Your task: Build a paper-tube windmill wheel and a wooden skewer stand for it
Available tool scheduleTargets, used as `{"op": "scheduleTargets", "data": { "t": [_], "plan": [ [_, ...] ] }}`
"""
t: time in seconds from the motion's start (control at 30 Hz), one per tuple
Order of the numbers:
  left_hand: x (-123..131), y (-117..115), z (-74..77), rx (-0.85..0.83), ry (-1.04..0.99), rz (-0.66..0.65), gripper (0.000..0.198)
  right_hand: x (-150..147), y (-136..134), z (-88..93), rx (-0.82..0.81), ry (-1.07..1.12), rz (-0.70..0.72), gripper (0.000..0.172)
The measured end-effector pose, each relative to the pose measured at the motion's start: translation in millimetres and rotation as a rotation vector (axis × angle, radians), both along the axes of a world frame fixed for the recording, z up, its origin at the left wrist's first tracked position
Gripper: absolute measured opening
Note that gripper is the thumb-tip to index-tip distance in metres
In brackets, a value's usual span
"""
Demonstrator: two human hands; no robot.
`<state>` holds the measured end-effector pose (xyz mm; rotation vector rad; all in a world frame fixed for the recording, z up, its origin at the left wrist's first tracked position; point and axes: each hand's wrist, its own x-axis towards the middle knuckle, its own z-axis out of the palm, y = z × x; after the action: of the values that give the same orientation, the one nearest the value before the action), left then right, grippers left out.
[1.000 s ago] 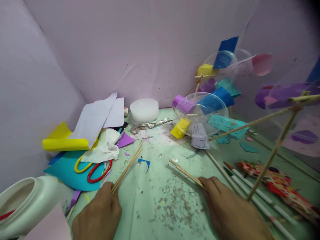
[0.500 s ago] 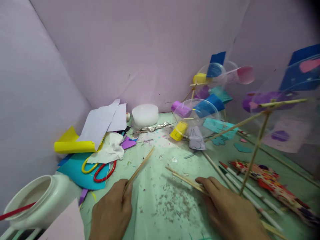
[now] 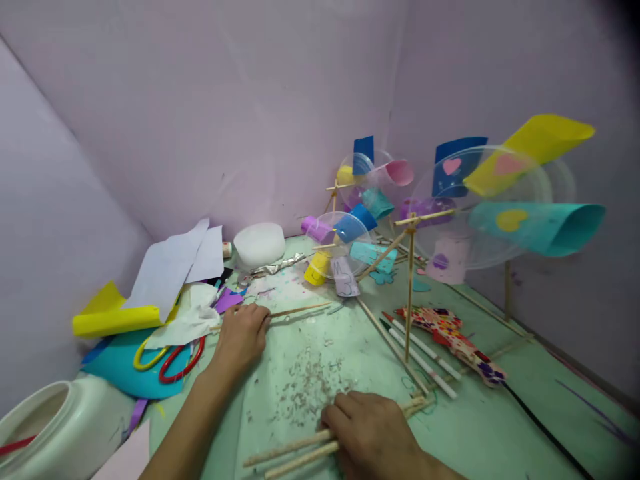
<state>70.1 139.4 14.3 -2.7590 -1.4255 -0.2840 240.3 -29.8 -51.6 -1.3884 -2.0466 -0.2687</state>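
From my end, left hand (image 3: 245,335) closed over a thin stick (image 3: 300,310), right hand (image 3: 374,428) gripping pale sticks (image 3: 295,448), clear-disc wheels (image 3: 483,227) off right.

Just to the left of the left hand (image 3: 244,335), a crumpled tissue (image 3: 193,313) lay near a purple scrap (image 3: 229,301). Below the tissue, a yellow handle loop (image 3: 150,367) and a red handle loop (image 3: 173,380) rested over a teal sheet (image 3: 125,380). Farther left were white sheets (image 3: 167,263) and a curled yellow sheet (image 3: 117,321). A white jar (image 3: 95,417) was nearer the wearer. Beyond that hand sat a white bowl (image 3: 260,245), with crumpled foil (image 3: 277,265) just in front. Small crumbs (image 3: 305,383) speckled the green-covered bench (image 3: 500,440) between the two hands. Beyond the right hand (image 3: 373,430), to its right, lay a red-tipped pen (image 3: 430,353), a green-tipped pen (image 3: 425,366) and a floral-patterned object (image 3: 465,347) with a black cord (image 3: 543,430).
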Motion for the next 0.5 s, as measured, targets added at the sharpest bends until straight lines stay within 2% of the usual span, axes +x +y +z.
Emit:
{"op": "scheduleTargets", "data": {
  "t": [0.1,0.2,0.27,0.33,0.43,0.5],
  "plan": [
    [-1.5,2.8,-4.9,0.001,-0.070,0.058,0.028,2.3,0.6,4.1,0.019,-0.015,-0.018,0.015],
    [11.3,-4.2,-2.8,-0.095,-0.112,0.079,0.026,2.2,4.4,5.2,0.023,-0.023,-0.048,0.017],
    [31.7,-10.0,-0.5,-0.179,-0.089,0.012,0.022,1.5,6.5,3.5,0.042,-0.054,-0.043,0.018],
    [58.1,-13.0,-1.0,-0.187,-0.065,-0.060,0.020,0.7,7.5,0.3,0.060,-0.096,-0.031,0.019],
    [95.1,-9.5,-8.1,-0.187,-0.017,-0.142,0.020,-0.4,7.1,-4.2,0.050,-0.149,-0.036,0.018],
    [110.3,-4.7,-12.8,-0.187,0.015,-0.178,0.020,-1.0,6.4,-5.0,0.008,-0.185,-0.045,0.017]
  ]
}}
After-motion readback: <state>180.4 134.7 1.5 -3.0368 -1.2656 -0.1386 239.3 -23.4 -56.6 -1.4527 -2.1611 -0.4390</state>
